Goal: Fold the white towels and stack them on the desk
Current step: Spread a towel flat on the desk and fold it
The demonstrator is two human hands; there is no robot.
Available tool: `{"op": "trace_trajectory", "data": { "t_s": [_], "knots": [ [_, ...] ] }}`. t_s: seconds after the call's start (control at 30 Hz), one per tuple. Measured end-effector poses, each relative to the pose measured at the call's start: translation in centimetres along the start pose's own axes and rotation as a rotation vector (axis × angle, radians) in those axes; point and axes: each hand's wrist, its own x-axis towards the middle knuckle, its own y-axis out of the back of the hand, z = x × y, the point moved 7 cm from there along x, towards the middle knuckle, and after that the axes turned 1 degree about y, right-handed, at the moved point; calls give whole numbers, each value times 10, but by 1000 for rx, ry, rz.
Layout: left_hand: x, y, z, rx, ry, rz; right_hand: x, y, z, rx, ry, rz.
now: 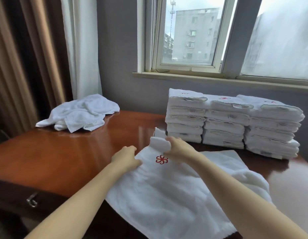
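Head view: left hand and right hand each pinch the white towel's far edge, folded stacks beyond.

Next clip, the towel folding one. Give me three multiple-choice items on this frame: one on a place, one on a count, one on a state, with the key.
1. Where does the crumpled towel pile lie?
A. at the far left of the desk
B. on the windowsill
C. on the floor

2. How many folded towel stacks stand side by side?
A. two
B. three
C. five

3. What is the right hand doing?
A. lying flat on bare wood
B. pinching the far corner of the spread towel
C. hanging idle, holding nothing

Key: 1 A, the pile sits at the back left, by the curtain. 2 B, three columns stand below the window. 3 B, its fingers curl round the lifted corner above the red emblem.
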Motion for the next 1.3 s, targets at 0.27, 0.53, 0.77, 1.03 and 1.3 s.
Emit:
{"op": "trace_trajectory", "data": {
  "t_s": [0.27, 0.53, 0.77, 1.03, 1.3],
  "knots": [
    [12, 7, 30, -269, -253, -4, 11, -26, 13, 315, -60, -295],
    [-8, 44, 96, -667, -587, 240, 4, 23, 12, 610, 76, -50],
    [-37, 36, 202, -474, -820, 260, -55, 132, 106, 934, 18, 565],
    [-91, -24, 351, -451, -1010, 73, -181, 191, 251, 919, -247, 1113],
    [-112, -105, 411, -119, -955, -183, -241, 149, 352, 451, -715, 831]
  ]
}}
